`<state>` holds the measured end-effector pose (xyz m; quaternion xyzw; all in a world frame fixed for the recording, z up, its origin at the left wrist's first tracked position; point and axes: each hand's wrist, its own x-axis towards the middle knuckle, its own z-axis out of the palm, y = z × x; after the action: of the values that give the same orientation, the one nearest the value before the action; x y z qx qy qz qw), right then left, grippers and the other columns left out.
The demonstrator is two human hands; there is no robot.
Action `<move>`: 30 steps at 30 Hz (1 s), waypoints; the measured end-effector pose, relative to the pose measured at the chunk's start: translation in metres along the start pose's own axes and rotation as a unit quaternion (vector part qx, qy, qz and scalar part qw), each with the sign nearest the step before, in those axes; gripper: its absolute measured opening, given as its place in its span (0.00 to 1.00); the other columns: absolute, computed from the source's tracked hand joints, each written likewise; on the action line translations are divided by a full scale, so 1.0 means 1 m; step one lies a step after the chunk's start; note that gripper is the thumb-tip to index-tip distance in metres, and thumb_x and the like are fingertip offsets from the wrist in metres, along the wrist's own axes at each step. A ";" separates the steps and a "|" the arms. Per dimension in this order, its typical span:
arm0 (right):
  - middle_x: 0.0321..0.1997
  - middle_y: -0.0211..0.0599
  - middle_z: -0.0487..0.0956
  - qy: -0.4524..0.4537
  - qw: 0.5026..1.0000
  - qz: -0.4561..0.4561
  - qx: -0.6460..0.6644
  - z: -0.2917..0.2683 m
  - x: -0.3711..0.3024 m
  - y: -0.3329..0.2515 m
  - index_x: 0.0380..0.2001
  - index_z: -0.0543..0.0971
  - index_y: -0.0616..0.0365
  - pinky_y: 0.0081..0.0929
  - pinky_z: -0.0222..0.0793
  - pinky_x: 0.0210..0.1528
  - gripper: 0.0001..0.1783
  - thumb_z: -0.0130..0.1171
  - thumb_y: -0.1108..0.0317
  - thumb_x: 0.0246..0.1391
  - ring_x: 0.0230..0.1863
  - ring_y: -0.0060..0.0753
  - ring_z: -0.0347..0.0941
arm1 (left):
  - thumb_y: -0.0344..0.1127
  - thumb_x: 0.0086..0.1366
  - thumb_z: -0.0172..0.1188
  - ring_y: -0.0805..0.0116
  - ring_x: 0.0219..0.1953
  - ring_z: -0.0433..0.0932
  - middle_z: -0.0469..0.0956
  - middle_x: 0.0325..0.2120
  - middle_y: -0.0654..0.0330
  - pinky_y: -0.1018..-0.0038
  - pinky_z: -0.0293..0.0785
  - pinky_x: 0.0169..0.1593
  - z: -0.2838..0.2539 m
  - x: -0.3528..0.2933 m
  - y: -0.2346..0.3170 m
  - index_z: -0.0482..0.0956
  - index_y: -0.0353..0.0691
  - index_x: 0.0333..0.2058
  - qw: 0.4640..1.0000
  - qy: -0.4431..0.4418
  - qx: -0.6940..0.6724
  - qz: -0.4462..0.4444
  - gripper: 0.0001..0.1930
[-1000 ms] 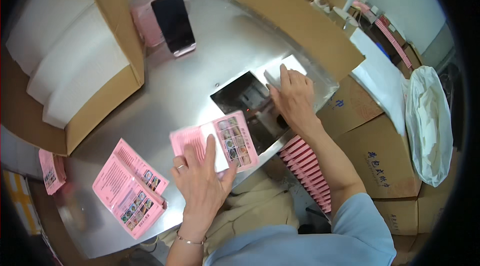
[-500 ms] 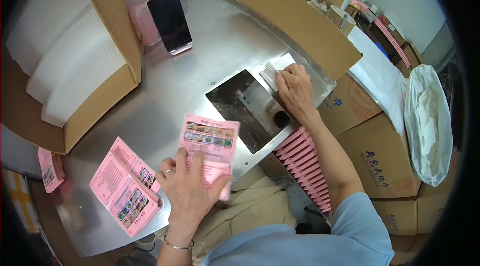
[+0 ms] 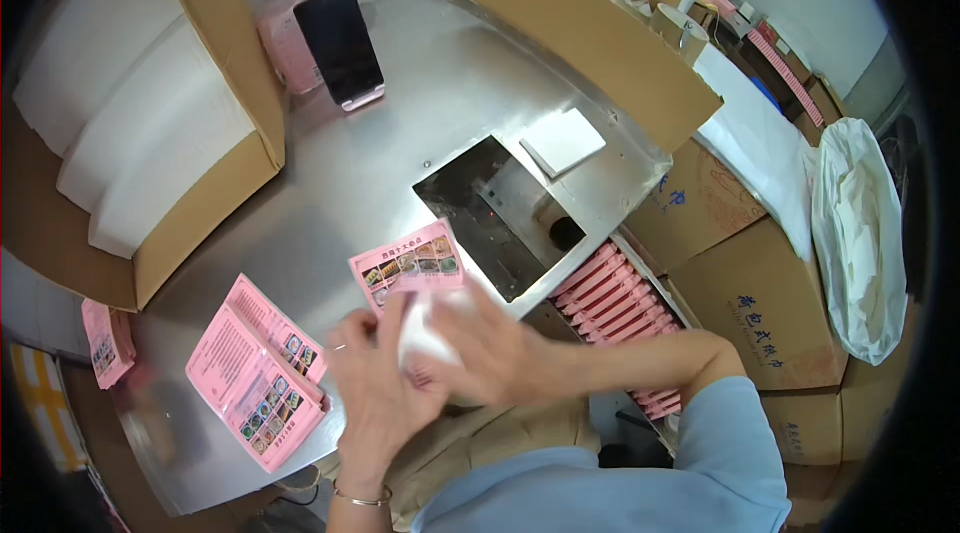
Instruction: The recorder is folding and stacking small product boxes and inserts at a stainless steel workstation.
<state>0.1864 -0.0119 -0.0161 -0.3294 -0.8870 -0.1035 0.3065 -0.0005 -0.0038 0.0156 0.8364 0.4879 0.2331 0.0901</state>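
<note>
My left hand grips a pink printed packet with food pictures, at the table's near edge. My right hand, smeared by motion, holds folded white tissues against the packet, close to my left fingers. Whether the tissues are inside the packet or on top of it, I cannot tell. To the left lies a pile of similar pink packets. A stack of white tissues rests on the metal table, beyond the rectangular opening.
The steel table has a cut-out opening. A carton of white sheets stands left. Behind are a phone on a stand and two bottles. Filled pink packets stand in a row below right, near cardboard boxes.
My right hand has left the tissue stack and come down left to the pink packet, bringing white tissues. The packet has tilted in my left hand.
</note>
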 end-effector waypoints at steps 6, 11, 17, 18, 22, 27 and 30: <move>0.47 0.54 0.78 -0.095 0.977 0.190 0.005 0.035 0.021 0.081 0.47 0.75 0.61 0.77 0.50 0.65 0.16 0.55 0.68 0.56 0.53 0.57 0.75 | 0.30 0.56 0.68 0.51 0.39 0.73 0.73 0.42 0.47 0.61 0.71 0.43 -0.002 0.015 0.026 0.65 0.40 0.67 0.999 -0.010 -0.035 -0.003 0.39; 0.29 0.55 0.81 -0.194 0.918 0.345 0.041 0.017 -0.011 0.124 0.30 0.81 0.62 0.47 0.77 0.35 0.09 0.55 0.69 0.56 0.31 0.61 0.80 | 0.32 0.56 0.68 0.47 0.48 0.73 0.75 0.45 0.49 0.57 0.68 0.51 -0.028 -0.025 -0.005 0.76 0.39 0.55 0.998 -0.019 -0.065 -0.019 0.26; 0.44 0.47 0.78 0.069 0.912 0.241 -0.324 -0.040 0.001 0.121 0.40 0.80 0.57 0.46 0.71 0.54 0.15 0.66 0.62 0.51 0.52 0.49 0.75 | 0.46 0.56 0.67 0.39 0.66 0.58 0.64 0.63 0.41 0.47 0.51 0.67 -0.029 -0.063 -0.063 0.74 0.43 0.55 0.943 0.097 0.259 -0.188 0.28; 0.45 0.48 0.75 0.035 0.906 0.259 -0.333 -0.044 -0.019 0.141 0.44 0.79 0.58 0.43 0.70 0.51 0.20 0.69 0.60 0.49 0.50 0.49 0.72 | 0.46 0.56 0.67 0.39 0.66 0.58 0.64 0.63 0.41 0.47 0.51 0.67 -0.033 -0.066 -0.062 0.74 0.43 0.55 0.945 0.093 0.253 -0.184 0.28; 0.37 0.42 0.77 0.079 0.931 0.346 -0.083 -0.028 -0.048 0.150 0.40 0.84 0.56 0.40 0.70 0.42 0.13 0.68 0.69 0.49 0.40 0.46 0.73 | 0.41 0.63 0.61 0.39 0.66 0.59 0.63 0.64 0.41 0.49 0.52 0.67 -0.059 -0.063 -0.070 0.70 0.37 0.58 0.970 0.114 0.064 -0.207 0.26; 0.34 0.36 0.78 0.128 0.909 0.397 0.009 -0.033 -0.038 0.153 0.39 0.86 0.52 0.37 0.71 0.41 0.12 0.65 0.73 0.49 0.38 0.43 0.74 | 0.26 0.64 0.57 0.53 0.49 0.70 0.73 0.41 0.51 0.53 0.55 0.64 -0.100 -0.098 -0.116 0.73 0.38 0.43 0.956 0.015 0.138 -0.260 0.09; 0.39 0.38 0.81 0.111 0.911 0.396 0.007 -0.035 -0.037 0.153 0.41 0.86 0.52 0.34 0.72 0.45 0.15 0.64 0.74 0.48 0.43 0.42 0.77 | 0.23 0.62 0.56 0.55 0.40 0.70 0.69 0.32 0.55 0.59 0.65 0.53 -0.073 -0.083 -0.113 0.71 0.37 0.38 0.973 0.109 0.085 -0.185 0.06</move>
<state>0.3240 0.0717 -0.0143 -0.6384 -0.6446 -0.0033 0.4207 -0.1576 -0.0232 0.0112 0.7059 0.6591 0.2595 0.0066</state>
